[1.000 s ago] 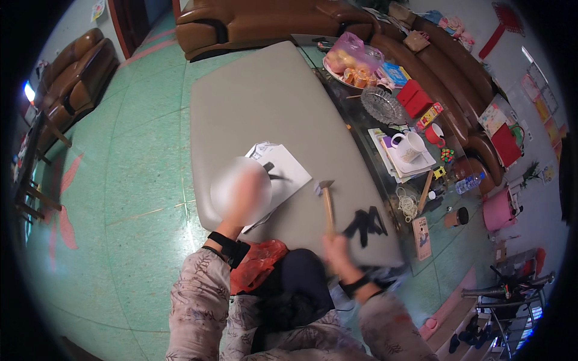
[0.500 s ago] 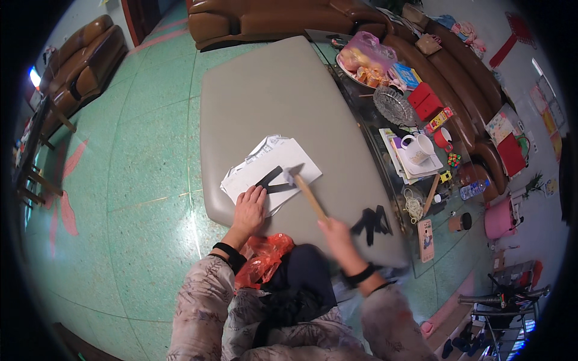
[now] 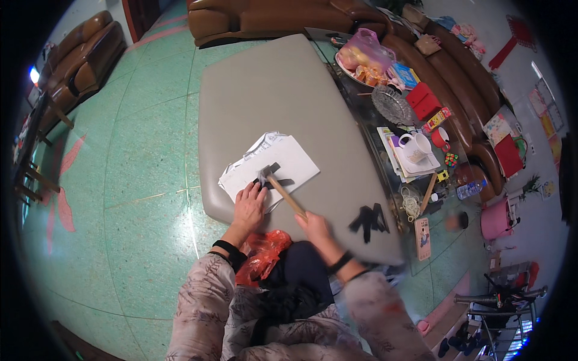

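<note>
My right hand (image 3: pixel 313 227) is closed around the wooden handle of a hammer (image 3: pixel 285 194). The hammer's head is down on a black strip (image 3: pixel 283 177), close to my left fingertips. The strip looks like cloth or webbing, bent into a narrow V, and lies on a stack of white paper (image 3: pixel 295 159). With bent fingers, my left hand (image 3: pixel 248 207) holds the closed end of the V against the paper. That end is partly hidden by the fingers and hammer head. Under the paper is a large grey padded surface (image 3: pixel 259 90).
More black strips (image 3: pixel 368 222) lie at the padded surface's right edge. A red plastic bag (image 3: pixel 263 257) sits by my lap. Along the right, a dark glass table (image 3: pixel 376 153) carries mugs (image 3: pixel 415 147), a glass dish (image 3: pixel 391 105) and a phone (image 3: pixel 422 239). Brown sofas (image 3: pixel 271 23) stand beyond.
The hammer has moved left and down, from the strip's open side to its closed end beside my left fingers. My right hand has moved left with it. My left hand stays nearly in place.
</note>
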A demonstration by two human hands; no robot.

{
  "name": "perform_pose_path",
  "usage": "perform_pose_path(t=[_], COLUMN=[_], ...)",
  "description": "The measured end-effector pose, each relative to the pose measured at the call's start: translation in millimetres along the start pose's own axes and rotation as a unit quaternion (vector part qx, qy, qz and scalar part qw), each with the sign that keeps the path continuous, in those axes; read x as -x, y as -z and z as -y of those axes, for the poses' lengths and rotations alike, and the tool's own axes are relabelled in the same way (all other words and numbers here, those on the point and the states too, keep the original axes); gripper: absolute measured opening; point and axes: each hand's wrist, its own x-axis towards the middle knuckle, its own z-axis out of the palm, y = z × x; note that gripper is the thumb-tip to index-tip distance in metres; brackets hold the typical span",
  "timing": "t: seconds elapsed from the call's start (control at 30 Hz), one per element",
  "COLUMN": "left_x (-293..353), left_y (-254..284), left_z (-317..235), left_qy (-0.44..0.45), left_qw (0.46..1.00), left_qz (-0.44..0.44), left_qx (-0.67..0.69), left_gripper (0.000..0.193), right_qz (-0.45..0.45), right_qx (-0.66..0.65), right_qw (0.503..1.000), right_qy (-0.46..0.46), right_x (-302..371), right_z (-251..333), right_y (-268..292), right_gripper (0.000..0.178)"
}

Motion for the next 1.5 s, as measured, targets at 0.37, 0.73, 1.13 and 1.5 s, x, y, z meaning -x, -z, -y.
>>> perform_pose_path(t=[0.37, 0.73, 1.13, 1.5], left_x=[-11.5, -13.0, -14.6, -16.1], left_y=[11.2, -1.3, 4.1, -0.7], left_z=[-10.3, -33.4, -14.9, 1.3], left_qy=[0.014, 0.048, -0.014, 0.1], left_qw=[1.0, 0.984, 0.999, 0.993], left_qz=[0.016, -0.011, 0.034, 0.04], left_qx=[-0.019, 0.171, 0.034, -0.046], left_gripper=[0.047, 0.043, 0.043, 0.06], right_qz=[0.039, 0.001, 0.064, 0.001], right_qx=[0.001, -0.189, -0.061, -0.08], right_qw=[0.999, 0.977, 0.99, 0.993], right_qy=[-0.023, -0.103, -0.108, -0.084], right_x=[-23.7, 8.4, 26.1, 9.1], right_z=[2.2, 11.0, -27.8, -8.3], right_y=[23.9, 64.5, 35.3, 16.2], right_gripper=[0.043, 0.046, 0.053, 0.049])
